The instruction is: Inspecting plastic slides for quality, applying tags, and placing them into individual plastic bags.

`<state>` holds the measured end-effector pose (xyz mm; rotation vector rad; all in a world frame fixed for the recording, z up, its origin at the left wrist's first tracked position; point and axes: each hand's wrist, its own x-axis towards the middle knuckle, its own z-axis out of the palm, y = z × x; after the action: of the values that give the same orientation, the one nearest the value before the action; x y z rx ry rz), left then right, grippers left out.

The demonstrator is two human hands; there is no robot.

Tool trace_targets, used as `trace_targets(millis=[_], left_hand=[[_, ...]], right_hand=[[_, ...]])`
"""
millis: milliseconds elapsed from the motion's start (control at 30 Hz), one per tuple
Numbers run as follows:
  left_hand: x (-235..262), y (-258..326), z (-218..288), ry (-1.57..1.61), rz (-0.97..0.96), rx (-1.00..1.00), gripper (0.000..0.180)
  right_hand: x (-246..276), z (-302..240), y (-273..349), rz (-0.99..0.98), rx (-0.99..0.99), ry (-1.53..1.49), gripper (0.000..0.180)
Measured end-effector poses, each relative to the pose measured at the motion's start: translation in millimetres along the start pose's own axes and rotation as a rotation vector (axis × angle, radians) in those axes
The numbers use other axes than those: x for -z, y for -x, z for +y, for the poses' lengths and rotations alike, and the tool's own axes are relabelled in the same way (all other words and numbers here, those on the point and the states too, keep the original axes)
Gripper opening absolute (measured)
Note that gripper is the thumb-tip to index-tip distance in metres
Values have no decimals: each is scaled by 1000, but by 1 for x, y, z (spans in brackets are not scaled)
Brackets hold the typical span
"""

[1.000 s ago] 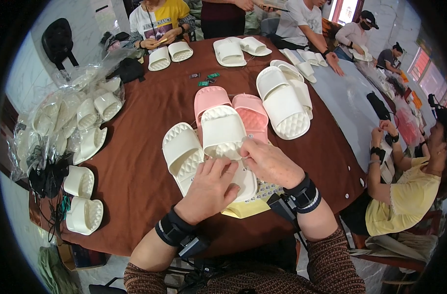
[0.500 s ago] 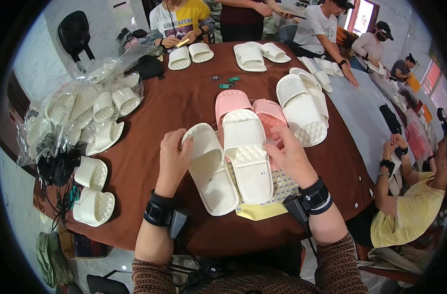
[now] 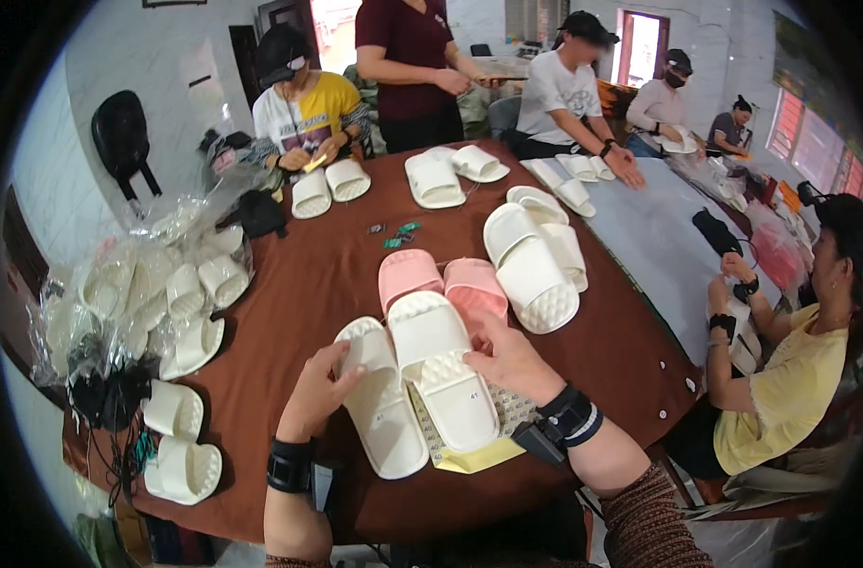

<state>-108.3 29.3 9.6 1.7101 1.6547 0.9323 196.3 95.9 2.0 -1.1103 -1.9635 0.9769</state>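
Note:
Two white slippers lie side by side in front of me: a left one (image 3: 384,431) and a right one (image 3: 462,417). Each has a small printed label on its footbed. The right slipper's toe end overlaps a pair of pink slippers (image 3: 411,273). Beneath the white pair, a yellow sticker sheet (image 3: 477,459) shows in part. My left hand (image 3: 318,386) is at the outer edge of the left slipper, thumb and fingers apart. My right hand (image 3: 515,362) has its thumb at the right slipper's edge and its fingers apart over the pink pair.
More white slippers (image 3: 536,275) lie on the brown cloth (image 3: 290,331) at right. A heap of bagged slippers (image 3: 138,284) fills the left, with dark cables below. Small green tags (image 3: 401,235) lie beyond the pink pair. Several people sit or stand around the tables.
The view has tilted up, so the table sits lower in the picture and more of the room shows. My hands stay beside the white slippers, the left one's fingers slightly more spread.

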Motion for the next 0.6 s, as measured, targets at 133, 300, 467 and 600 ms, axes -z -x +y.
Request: trace_targets(millis=[133, 300, 467, 600], left_hand=[[-5, -3, -1, 157, -51, -40, 61], [0, -2, -4, 161, -143, -81, 66], [-3, 0, 0, 291, -50, -46, 69], [-5, 0, 11, 237, 15, -21, 68]], right_hand=[[6, -2, 2, 60, -59, -71, 63], [9, 2, -3, 150, -7, -183, 61], [13, 4, -9, 261, 50, -361, 58], [15, -14, -3, 285, -11, -449, 56]])
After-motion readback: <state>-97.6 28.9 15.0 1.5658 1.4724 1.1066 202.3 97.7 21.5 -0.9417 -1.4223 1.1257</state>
